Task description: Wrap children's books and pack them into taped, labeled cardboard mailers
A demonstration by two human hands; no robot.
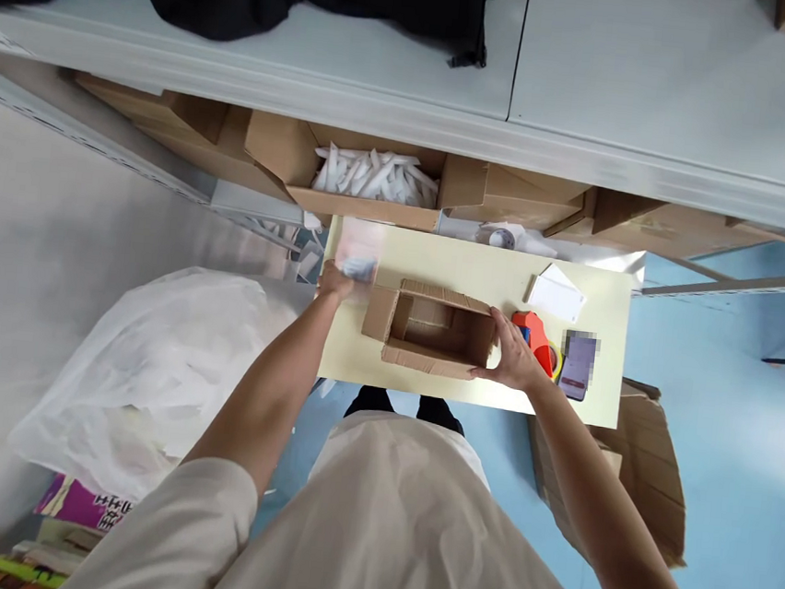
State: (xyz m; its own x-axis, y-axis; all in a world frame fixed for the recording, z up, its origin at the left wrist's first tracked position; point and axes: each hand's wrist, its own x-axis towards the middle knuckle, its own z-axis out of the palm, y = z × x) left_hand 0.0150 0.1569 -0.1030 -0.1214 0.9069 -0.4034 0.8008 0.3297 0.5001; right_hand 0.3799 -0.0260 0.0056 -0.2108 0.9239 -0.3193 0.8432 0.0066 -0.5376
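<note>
An open cardboard box [420, 360] lies on the pale yellow tabletop [438, 254], its flaps folded out and no contents visible inside. My right hand [513, 351] grips the box's right end, thumb on the near side and fingers on the far side. At the table's left edge, my left hand [336, 280] is closed on a pale, pinkish packet [360, 240] with a grey-blue patch. Motion smears both that packet and my fingers. Just right of my right hand lies a red tape dispenser [533, 340] with a yellow tape roll.
A phone [575, 372] and white cards [557, 292] lie on the table's right. Behind it, a carton [363, 208] holds white packets under a grey shelf [383, 99]; a tape roll [502, 237] sits nearby. A plastic bag [171, 356] bulges at left, folded cardboard [649, 477] at right.
</note>
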